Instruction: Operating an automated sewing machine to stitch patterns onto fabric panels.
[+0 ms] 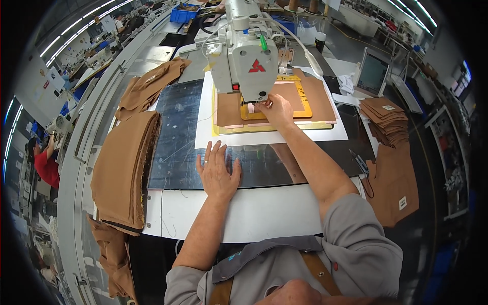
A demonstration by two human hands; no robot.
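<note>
My left hand [218, 170] lies flat with fingers spread on a dark, scratched metal plate [175, 137], near the lower edge of a white sheet [206, 124]. Ahead and to the right, my right hand [278, 112] is closed in a pinch under the head of a white industrial sewing machine [254, 63], by its needle area. Whatever lies between those fingertips is too small or hidden to make out. Around that spot a yellow clamp frame [304, 96] rests on a brown fabric piece [229, 111], which sits on the white sheet.
A thick stack of brown fabric pieces [119, 173] stands at the left, with more loose brown pieces [152, 84] behind it. On the right are thread snips [360, 161], folded brown pieces [387, 122], a hanging brown panel [394, 188] and a control screen [373, 73].
</note>
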